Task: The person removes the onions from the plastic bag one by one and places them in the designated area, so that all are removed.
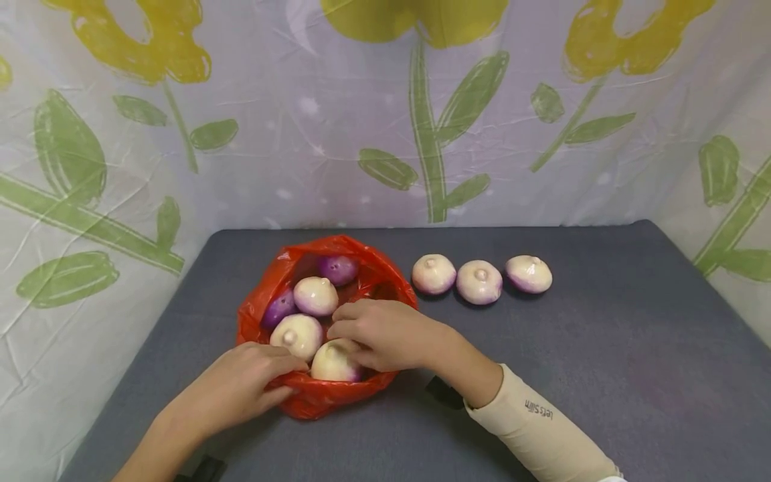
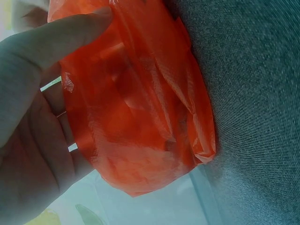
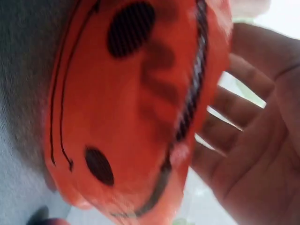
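Note:
A red plastic bag lies open with several white-and-purple turnips inside, among them a pale turnip and a turnip behind it. My left hand pinches the bag's near-left rim, its thumb outside the plastic in the left wrist view. Over the near-right rim, my right hand reaches in with curled fingers on the front turnip. In the right wrist view its fingertips are hidden behind the bag's printed wall and show as dark shapes through it.
Three more turnips stand in a row right of the bag: a left one, a middle one and a right one. All rest on the dark grey tabletop. A flower-printed curtain hangs behind and at both sides.

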Motion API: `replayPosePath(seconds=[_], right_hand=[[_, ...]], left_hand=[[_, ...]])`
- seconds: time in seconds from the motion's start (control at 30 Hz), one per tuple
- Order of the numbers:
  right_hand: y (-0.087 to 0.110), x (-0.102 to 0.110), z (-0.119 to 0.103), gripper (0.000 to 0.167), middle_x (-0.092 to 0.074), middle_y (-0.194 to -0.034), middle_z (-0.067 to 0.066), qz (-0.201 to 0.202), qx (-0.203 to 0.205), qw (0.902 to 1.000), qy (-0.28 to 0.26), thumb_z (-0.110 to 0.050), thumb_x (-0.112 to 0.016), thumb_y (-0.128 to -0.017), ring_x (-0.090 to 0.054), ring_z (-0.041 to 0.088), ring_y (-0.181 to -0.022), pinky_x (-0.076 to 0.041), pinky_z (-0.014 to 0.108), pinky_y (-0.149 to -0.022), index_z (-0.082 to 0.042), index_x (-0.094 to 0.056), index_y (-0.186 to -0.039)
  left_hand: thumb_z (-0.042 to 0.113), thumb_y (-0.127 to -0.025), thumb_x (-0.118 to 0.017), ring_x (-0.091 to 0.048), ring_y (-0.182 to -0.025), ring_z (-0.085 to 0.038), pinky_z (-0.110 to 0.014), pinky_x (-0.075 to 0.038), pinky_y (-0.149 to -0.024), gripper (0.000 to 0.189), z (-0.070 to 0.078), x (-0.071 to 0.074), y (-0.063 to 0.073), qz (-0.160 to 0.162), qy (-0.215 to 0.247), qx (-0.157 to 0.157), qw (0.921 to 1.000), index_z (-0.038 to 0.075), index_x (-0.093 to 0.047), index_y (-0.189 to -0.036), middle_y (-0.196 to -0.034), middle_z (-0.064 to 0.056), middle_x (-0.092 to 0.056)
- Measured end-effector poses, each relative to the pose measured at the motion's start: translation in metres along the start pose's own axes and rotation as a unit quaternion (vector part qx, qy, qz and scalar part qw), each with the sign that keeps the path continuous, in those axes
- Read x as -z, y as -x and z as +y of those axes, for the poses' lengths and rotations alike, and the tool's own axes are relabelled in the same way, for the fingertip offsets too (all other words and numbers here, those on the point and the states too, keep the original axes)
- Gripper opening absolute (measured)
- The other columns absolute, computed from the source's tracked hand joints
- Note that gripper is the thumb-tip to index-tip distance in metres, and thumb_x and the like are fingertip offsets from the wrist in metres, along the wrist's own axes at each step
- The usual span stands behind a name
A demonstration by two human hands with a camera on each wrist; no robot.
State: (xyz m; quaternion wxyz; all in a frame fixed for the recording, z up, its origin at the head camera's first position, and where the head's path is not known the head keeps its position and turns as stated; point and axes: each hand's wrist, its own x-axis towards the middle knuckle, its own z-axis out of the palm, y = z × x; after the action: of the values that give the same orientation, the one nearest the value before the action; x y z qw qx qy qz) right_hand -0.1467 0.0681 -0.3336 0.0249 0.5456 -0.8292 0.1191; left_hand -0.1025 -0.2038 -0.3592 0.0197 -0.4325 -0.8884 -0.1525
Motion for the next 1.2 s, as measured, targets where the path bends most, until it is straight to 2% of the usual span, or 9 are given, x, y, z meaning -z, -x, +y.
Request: replayPosePath(seconds=[0.17,0.3,0.43,0.6,0.77,1.03,1.2], right_hand=[[-0.001,-0.009,-0.006,0.054,-0.057,-0.132,-0.001,-0.082,-0.036,0.9956,-0.026,-0.022,-0.080,-0.086,-0.054,0.016,-0.118,-0.043,0.029,-0.102,-0.018,-0.060,-0.136],[-0.002,-0.016,-0.007,0.068,-0.051,-0.143,0.000,-0.106,-0.052,0.9917,-0.050,-0.020,-0.082,-0.084,-0.050,0.017,-0.127,-0.042,0.034,-0.106,-0.020,-0.052,-0.146],[-0.004,-0.023,-0.007,0.075,-0.050,-0.145,0.000,-0.106,-0.043,0.9919,-0.054,-0.018,-0.083,-0.082,-0.049,0.016,-0.129,-0.039,0.033,-0.108,-0.020,-0.048,-0.149],[-0.005,-0.029,-0.006,0.075,-0.053,-0.142,-0.001,-0.093,-0.029,0.9943,-0.045,-0.019,-0.084,-0.081,-0.051,0.016,-0.127,-0.036,0.030,-0.110,-0.017,-0.050,-0.147],[-0.006,-0.029,-0.005,0.072,-0.055,-0.136,-0.001,-0.093,-0.036,0.9943,-0.039,-0.020,-0.084,-0.081,-0.053,0.015,-0.122,-0.040,0.029,-0.106,-0.015,-0.052,-0.145],[-0.004,-0.028,-0.002,0.072,-0.057,-0.121,-0.001,-0.085,-0.020,0.9954,-0.040,-0.022,-0.085,-0.081,-0.054,0.012,-0.107,-0.047,0.026,-0.089,-0.032,-0.054,-0.145],[-0.003,-0.026,0.000,0.070,-0.057,-0.124,-0.001,-0.086,-0.022,0.9951,-0.044,-0.025,-0.084,-0.082,-0.054,0.012,-0.109,-0.047,0.026,-0.092,-0.031,-0.054,-0.145]], left_hand=[[0.018,-0.083,-0.082,-0.056,-0.075,0.000,-0.030,-0.054,-0.070,0.021,0.000,0.000,0.001,-0.001,0.004,0.003,1.0000,0.026,-0.071,-0.099,-0.088,0.021,-0.060],[0.017,-0.082,-0.082,-0.056,-0.076,0.000,-0.030,-0.054,-0.070,0.021,0.000,0.000,0.001,-0.002,0.000,0.002,1.0000,0.025,-0.071,-0.099,-0.088,0.020,-0.060],[0.017,-0.082,-0.082,-0.057,-0.077,-0.001,-0.032,-0.055,-0.071,0.022,0.000,0.000,0.001,-0.003,-0.004,0.002,1.0000,0.025,-0.071,-0.100,-0.090,0.019,-0.061],[0.017,-0.082,-0.082,-0.058,-0.078,-0.001,-0.032,-0.055,-0.072,0.022,0.000,-0.001,0.000,0.001,-0.008,-0.001,1.0000,0.024,-0.071,-0.100,-0.091,0.019,-0.062],[0.017,-0.082,-0.082,-0.058,-0.077,-0.001,-0.032,-0.055,-0.070,0.022,0.000,-0.001,0.000,0.008,-0.012,-0.005,0.9999,0.024,-0.071,-0.100,-0.089,0.019,-0.061],[0.018,-0.083,-0.082,-0.061,-0.081,-0.002,-0.034,-0.056,-0.074,0.022,0.000,0.000,0.001,0.000,-0.012,0.000,0.9999,0.022,-0.073,-0.103,-0.094,0.016,-0.065],[0.018,-0.082,-0.082,-0.062,-0.081,-0.003,-0.035,-0.056,-0.074,0.023,-0.001,0.000,0.002,-0.004,-0.011,0.003,0.9999,0.020,-0.074,-0.104,-0.094,0.015,-0.066]])
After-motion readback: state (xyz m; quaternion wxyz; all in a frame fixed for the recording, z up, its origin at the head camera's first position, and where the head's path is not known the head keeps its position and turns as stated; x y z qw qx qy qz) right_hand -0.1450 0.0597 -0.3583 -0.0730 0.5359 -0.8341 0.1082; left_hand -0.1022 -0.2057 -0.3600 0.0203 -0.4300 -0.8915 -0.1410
